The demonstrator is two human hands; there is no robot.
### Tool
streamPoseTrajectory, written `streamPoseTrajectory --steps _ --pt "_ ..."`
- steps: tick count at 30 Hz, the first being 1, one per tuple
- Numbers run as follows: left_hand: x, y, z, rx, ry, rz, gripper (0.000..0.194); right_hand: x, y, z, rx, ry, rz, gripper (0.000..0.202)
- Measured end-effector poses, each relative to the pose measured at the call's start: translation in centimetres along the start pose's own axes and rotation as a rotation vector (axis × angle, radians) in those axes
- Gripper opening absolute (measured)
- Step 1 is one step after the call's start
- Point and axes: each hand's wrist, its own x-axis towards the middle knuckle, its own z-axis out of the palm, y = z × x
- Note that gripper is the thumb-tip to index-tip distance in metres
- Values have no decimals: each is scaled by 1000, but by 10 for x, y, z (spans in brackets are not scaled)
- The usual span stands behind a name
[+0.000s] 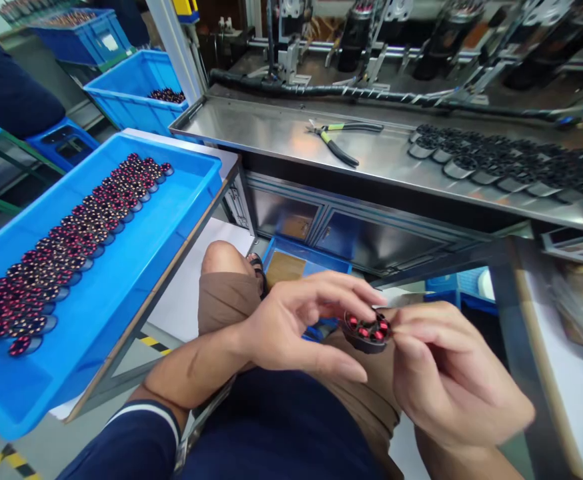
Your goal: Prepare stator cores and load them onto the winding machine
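Observation:
A small round motor stator (pixel 367 333), black with red wound coils, is held over my lap between both hands. My left hand (pixel 301 327) curves around its far left side. One fingertip lies on top of the coils, and the thumb stretches out along the near side; the lower fingers are partly hidden. At the stator's right rim, the thumb and index finger of my right hand (pixel 451 367) are pinched together. Whether a thin wire lies in that pinch is too small to tell.
To the left, a blue tray (pixel 171 247) holds rows of red-coiled stators (pixel 81 233). Green-handled cutters (pixel 339 139) lie on the metal bench (pixel 261 123), left of many black parts (pixel 511 160). Machinery stands behind. A blue bin (pixel 136 87) and a seated person (pixel 11 80) are at upper left.

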Motion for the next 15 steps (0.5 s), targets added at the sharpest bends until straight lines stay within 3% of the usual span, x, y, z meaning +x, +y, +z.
streamPoseTrajectory --steps 2,5,7,9,15 --pt "1 -5 0 -168 7 -236 51 0 1 -8 -45 -115 -42 13" --pt "2 -11 1 -346 -129 -514 54 2 3 -15 -58 -208 -52 19" --pt "3 -11 3 -391 -107 -529 51 3 4 -17 -58 -200 -125 24" --pt "3 -9 4 -366 1 -501 46 6 6 -19 -49 -194 -188 31" --pt "3 -5 9 -306 102 -463 45 13 12 -20 149 -39 -24 77"
